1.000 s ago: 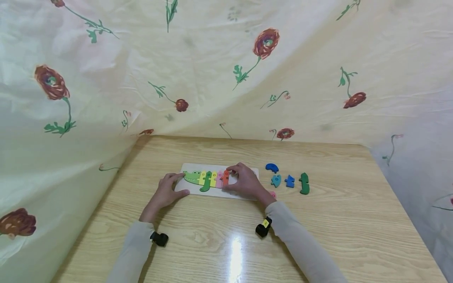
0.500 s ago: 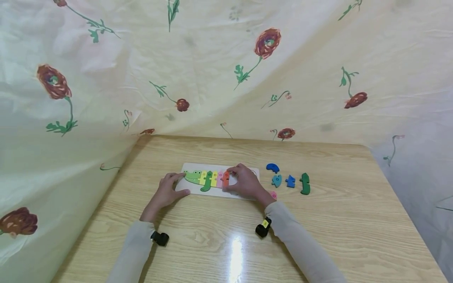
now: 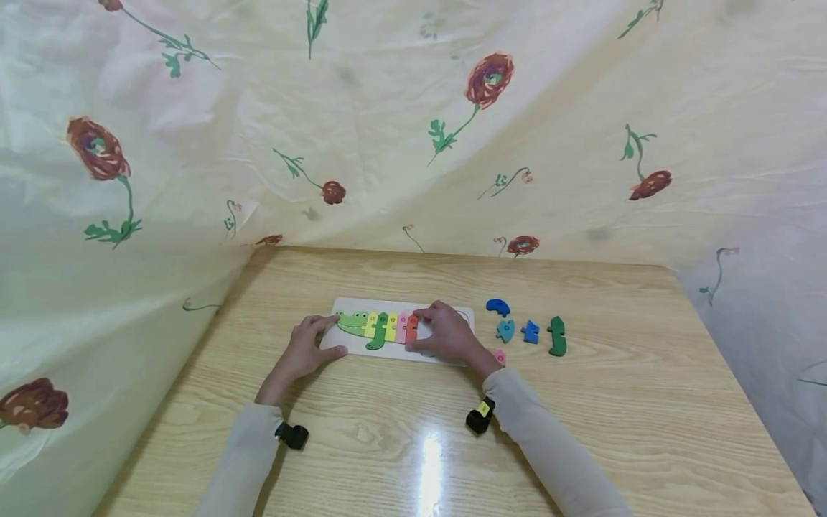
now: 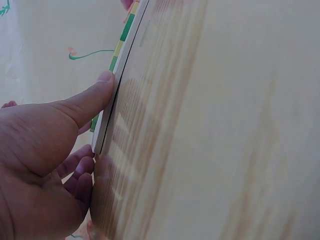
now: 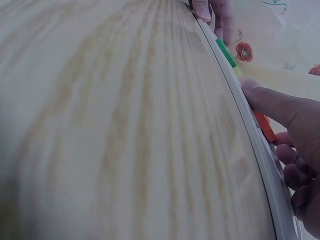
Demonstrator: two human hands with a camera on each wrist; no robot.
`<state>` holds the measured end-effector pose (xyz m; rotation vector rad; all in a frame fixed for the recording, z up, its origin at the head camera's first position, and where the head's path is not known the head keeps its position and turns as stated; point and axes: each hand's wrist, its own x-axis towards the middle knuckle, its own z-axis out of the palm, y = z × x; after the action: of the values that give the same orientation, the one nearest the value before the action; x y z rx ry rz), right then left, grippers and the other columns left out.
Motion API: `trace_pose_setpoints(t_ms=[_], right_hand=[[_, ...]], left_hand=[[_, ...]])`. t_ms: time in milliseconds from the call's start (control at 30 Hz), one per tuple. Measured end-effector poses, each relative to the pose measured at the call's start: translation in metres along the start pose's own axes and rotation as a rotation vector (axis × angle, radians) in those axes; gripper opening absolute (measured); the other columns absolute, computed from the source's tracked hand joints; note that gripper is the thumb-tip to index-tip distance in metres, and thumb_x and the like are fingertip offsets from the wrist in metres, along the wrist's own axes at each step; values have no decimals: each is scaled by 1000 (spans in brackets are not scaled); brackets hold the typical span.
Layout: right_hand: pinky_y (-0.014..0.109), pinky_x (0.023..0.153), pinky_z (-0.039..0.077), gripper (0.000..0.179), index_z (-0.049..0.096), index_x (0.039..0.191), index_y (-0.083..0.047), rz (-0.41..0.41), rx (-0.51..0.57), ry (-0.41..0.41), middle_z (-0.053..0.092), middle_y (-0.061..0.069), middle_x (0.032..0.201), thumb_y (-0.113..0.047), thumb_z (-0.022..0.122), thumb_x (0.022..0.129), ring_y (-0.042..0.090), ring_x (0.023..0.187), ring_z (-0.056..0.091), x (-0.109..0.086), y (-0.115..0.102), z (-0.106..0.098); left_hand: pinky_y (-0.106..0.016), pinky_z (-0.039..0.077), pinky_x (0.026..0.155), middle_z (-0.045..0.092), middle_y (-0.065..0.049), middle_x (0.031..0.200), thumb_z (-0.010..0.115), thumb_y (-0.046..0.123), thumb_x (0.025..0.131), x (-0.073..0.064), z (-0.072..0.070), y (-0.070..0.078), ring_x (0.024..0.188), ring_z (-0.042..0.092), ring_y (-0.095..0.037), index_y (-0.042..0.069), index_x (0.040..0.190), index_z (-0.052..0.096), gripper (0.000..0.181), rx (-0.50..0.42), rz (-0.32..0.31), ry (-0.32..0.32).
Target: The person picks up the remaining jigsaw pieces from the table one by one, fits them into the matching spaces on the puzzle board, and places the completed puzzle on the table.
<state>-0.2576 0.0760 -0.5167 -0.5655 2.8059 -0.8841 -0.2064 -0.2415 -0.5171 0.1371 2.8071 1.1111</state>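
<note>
Cream cloth with red flowers point(image 3: 388, 108) stands behind a light wood-grain table point(image 3: 362, 431). A long white rectangular board point(image 3: 362, 304) lies flat on the table. The left hand point(image 3: 305, 350) grasps the board's left end, thumb at the near edge. The right hand point(image 3: 451, 334) pinches an orange-red puzzle strip point(image 3: 412, 329) between thumb and finger, on the board beside a pink strip point(image 3: 401, 330). Leftward sits a light-green crocodile head point(image 3: 352, 324). Loose right of the board: a dark-green piece point(image 3: 556, 336), a curved dark-blue piece point(image 3: 497, 306), a light-blue piece point(image 3: 505, 330), a mid-blue piece point(image 3: 530, 332). A pink piece point(image 3: 500, 357) is partly hidden by the right forearm.
</note>
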Motion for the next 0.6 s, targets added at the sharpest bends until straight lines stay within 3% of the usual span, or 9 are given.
trace_pose_setpoints(t_ms=[267,500,600], right_hand=[[31,76,44,84,59,145,-14,12,-15,-22,59,2,111,-49,89,76,17,89,51,-1,0,0],[35,91,50,78,61,144,-17,25,24,-38,59,1,119,-47,89,77,17,100,54,-5,-2,-4],[36,90,50,72,64,140,-18,13,58,-28,59,0,117,-45,89,78,18,100,54,-6,-1,-6]], left_hand=[[-61,39,107,36,-25,152,81,32,90,-1,0,0,133,34,-43,11,153,48,74,0,-4,0],[-61,40,106,37,-24,152,81,33,90,-2,-1,-1,132,35,-43,12,153,48,74,11,-12,-2],[-61,40,105,37,-24,152,80,33,90,-2,-1,-1,132,36,-43,12,153,48,74,21,-13,-2]])
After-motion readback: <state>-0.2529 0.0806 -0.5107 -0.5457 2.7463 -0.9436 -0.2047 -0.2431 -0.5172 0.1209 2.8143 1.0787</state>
